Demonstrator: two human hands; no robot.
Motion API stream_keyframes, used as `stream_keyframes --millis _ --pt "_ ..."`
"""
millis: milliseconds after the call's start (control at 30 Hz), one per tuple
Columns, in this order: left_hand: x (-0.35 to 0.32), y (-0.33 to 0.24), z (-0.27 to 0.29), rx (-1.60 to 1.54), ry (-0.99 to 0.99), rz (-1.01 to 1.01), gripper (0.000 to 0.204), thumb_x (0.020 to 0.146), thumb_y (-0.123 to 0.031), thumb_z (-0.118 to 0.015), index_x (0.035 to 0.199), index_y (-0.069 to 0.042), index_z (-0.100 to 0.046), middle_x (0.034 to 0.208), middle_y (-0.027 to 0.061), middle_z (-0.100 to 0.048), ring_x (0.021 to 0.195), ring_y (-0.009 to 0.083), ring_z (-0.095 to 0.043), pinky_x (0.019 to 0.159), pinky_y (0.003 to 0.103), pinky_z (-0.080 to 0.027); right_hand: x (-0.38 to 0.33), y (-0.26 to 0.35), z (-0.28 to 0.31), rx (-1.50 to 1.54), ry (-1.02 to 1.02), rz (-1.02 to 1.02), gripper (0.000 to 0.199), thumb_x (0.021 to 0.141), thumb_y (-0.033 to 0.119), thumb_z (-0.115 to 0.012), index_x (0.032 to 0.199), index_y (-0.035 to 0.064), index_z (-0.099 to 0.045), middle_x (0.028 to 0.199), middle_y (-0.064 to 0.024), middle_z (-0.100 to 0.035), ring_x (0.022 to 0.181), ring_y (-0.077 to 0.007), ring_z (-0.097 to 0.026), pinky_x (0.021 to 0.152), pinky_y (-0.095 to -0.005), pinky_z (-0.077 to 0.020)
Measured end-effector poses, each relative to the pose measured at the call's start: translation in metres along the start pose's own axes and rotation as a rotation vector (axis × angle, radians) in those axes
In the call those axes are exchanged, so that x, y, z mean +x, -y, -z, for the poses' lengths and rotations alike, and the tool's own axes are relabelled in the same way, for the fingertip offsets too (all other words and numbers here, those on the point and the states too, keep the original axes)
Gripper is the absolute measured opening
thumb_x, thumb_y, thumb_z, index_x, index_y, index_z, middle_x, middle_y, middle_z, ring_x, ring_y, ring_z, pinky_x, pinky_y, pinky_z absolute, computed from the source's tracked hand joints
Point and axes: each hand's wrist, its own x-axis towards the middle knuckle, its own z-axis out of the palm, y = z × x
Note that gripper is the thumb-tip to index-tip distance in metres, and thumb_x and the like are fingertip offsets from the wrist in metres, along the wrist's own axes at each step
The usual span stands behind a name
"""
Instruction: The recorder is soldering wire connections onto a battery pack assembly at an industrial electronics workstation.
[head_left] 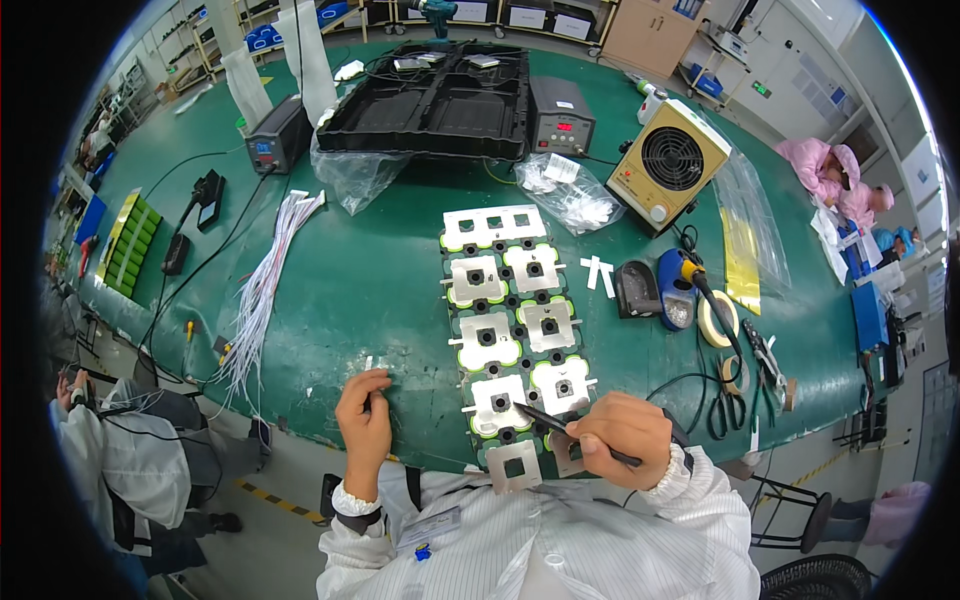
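A long battery pack (503, 335) lies in front of me, with square silvery metal plates (486, 340) over green-rimmed cells in a black frame. My right hand (625, 440) grips a slim black pen-shaped tool (540, 415). Its tip is at a plate (498, 402) near the pack's front end; whether it touches cannot be made out. Left of the pack, my left hand (364, 415) rests at the table edge, fingers loosely curved and thumb apart, with nothing visible in it. A small white scrap (370, 362) lies just beyond its fingers.
Bundled white wires (275, 280) lie left. Behind the pack are a black tray (430, 110), two soldering stations (562, 118) and a beige fan unit (668, 165). On the right are a blue soldering-iron holder (677, 290), tape (718, 318) and scissors (727, 405). Other people sit at both sides.
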Motion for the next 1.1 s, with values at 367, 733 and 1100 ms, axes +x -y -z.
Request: stream_keyframes --millis 367,733,1100 --pt "0.0 0.001 0.0 -0.012 0.006 -0.021 0.023 0.085 0.011 -0.051 0.096 0.004 -0.069 0.108 0.0161 -0.072 0.1 0.0293 -0.069 0.09 0.035 -0.052 -0.003 0.001 0.001 -0.029 -0.014 -0.053 0.009 0.084 -0.002 -0.07 0.093 -0.0037 -0.073 0.083 -0.0123 -0.072 0.068 -0.026 -0.068 0.064 -0.0354 -0.0531" --pt "-0.002 0.005 0.0 0.005 0.007 -0.019 0.022 0.086 0.011 -0.052 0.096 0.003 -0.07 0.109 0.016 -0.072 0.101 0.0287 -0.069 0.09 0.035 -0.052 -0.034 0.024 0.008 0.076 0.081 0.037 0.012 0.083 -0.001 -0.072 0.095 -0.0033 -0.072 0.085 -0.0101 -0.071 0.068 -0.0259 -0.065 0.064 -0.0364 -0.0535" --pt "-0.003 0.003 -0.002 -0.004 -0.006 -0.021 0.022 0.085 0.012 -0.052 0.095 0.003 -0.07 0.108 0.0159 -0.072 0.101 0.0283 -0.069 0.091 0.035 -0.052 -0.039 0.026 -0.008 0.036 0.058 0.04 0.017 0.081 -0.001 -0.073 0.098 -0.0032 -0.073 0.088 -0.0106 -0.072 0.074 -0.0252 -0.07 0.065 -0.0356 -0.0542"
